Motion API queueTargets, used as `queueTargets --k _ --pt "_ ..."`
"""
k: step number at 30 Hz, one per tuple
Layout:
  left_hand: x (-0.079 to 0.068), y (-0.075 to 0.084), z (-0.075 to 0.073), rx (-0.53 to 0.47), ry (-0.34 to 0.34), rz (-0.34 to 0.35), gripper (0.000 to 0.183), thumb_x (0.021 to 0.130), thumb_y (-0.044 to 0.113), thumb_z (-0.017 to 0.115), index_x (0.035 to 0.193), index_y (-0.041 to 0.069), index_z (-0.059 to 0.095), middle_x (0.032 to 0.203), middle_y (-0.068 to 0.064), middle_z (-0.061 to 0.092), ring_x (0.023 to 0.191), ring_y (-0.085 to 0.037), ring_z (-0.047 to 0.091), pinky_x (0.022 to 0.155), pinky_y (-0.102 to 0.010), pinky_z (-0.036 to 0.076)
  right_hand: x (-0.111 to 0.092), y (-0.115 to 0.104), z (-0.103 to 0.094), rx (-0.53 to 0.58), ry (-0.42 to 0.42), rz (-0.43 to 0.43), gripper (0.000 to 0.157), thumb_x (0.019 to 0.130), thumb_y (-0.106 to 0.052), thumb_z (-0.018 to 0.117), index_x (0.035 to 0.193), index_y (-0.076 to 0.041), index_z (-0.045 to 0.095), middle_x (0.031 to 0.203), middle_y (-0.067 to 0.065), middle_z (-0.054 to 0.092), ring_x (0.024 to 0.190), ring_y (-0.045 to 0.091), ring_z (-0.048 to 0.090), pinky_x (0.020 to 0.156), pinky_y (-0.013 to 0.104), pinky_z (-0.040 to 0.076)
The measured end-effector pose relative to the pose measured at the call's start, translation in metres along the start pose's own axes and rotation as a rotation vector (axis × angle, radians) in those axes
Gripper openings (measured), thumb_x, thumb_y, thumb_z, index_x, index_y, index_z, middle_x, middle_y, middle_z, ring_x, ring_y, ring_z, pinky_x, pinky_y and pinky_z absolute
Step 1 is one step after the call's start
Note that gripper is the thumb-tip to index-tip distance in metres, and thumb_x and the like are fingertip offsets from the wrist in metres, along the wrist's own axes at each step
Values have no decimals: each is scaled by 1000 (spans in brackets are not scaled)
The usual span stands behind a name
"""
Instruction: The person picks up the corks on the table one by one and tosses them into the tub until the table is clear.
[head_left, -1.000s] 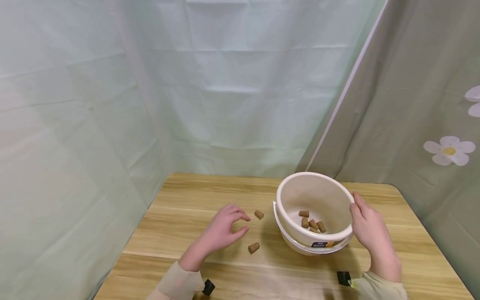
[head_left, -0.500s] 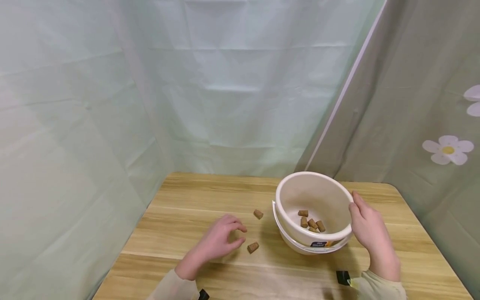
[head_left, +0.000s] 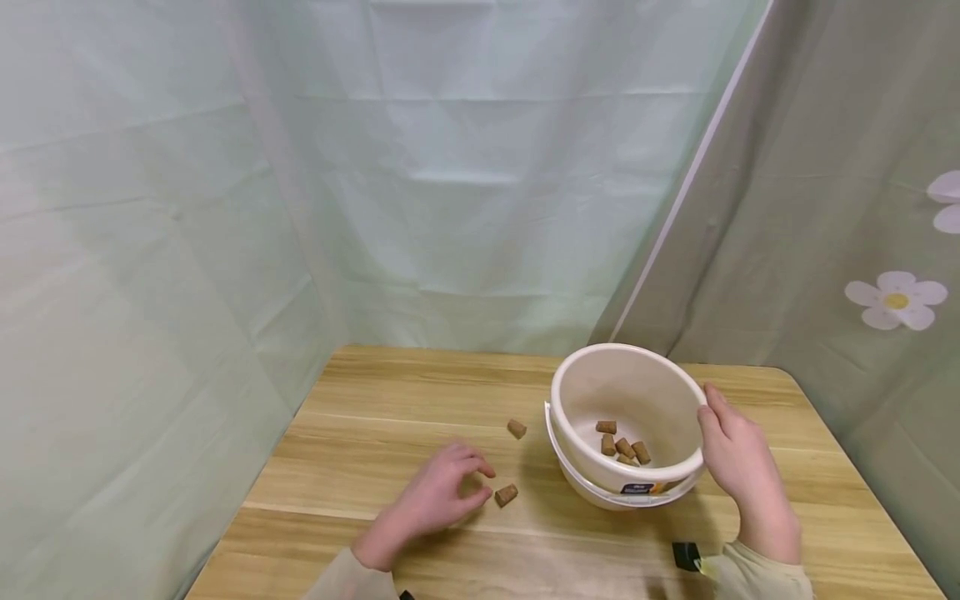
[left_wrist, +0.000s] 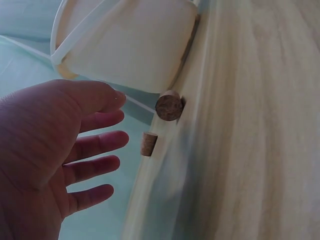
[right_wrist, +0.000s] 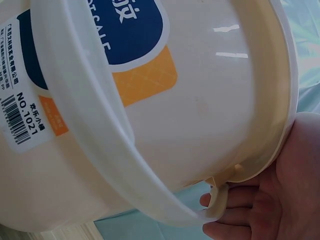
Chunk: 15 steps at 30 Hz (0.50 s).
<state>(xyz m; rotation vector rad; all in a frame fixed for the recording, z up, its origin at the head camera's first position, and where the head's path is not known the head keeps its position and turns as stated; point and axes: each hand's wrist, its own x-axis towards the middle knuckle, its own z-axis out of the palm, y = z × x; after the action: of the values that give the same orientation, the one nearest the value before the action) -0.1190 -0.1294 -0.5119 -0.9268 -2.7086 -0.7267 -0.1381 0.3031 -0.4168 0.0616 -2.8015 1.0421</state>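
A cream bucket (head_left: 626,375) stands on the right half of the table, with several corks (head_left: 607,444) lying on its bottom. My right hand (head_left: 738,454) grips its rim from the right side; the right wrist view shows fingers (right_wrist: 227,231) beside the handle's hinge. Left of the bucket, my left hand (head_left: 442,492) is low over the table, thumb and index finger spread beside the nearer loose cork (head_left: 506,496). Its fingers (left_wrist: 97,145) hold nothing in the left wrist view. A second loose cork (head_left: 517,428) lies farther back.
The bucket's white carrying handle (right_wrist: 105,125) hangs down along its front, across a blue and orange label (right_wrist: 137,35). Pale green curtains (head_left: 450,208) surround the wooden table (head_left: 390,383) behind and at both sides.
My left hand has drawn back slightly and come lower, closer to the nearer loose cork. The right hand and the bucket keep their places.
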Motion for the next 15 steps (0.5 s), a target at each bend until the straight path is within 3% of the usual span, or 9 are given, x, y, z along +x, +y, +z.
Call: queueTargets --k 8,15 --pt "2 5 5 -12 -49 -42 21 92 23 84 111 17 78 116 6 72 117 -19 63 107 -46 52 -1 -1 0 4 5 4 64 117 -38 26 161 9 34 163 35 33 147 60 35 115 75 30" --pt "4 10 11 -22 -19 -93 18 90 21 85 106 16 79 110 6 73 112 -18 65 102 -44 55 -2 -3 0 7 -2 4 65 117 -38 27 161 9 33 162 36 33 147 60 34 115 75 30"
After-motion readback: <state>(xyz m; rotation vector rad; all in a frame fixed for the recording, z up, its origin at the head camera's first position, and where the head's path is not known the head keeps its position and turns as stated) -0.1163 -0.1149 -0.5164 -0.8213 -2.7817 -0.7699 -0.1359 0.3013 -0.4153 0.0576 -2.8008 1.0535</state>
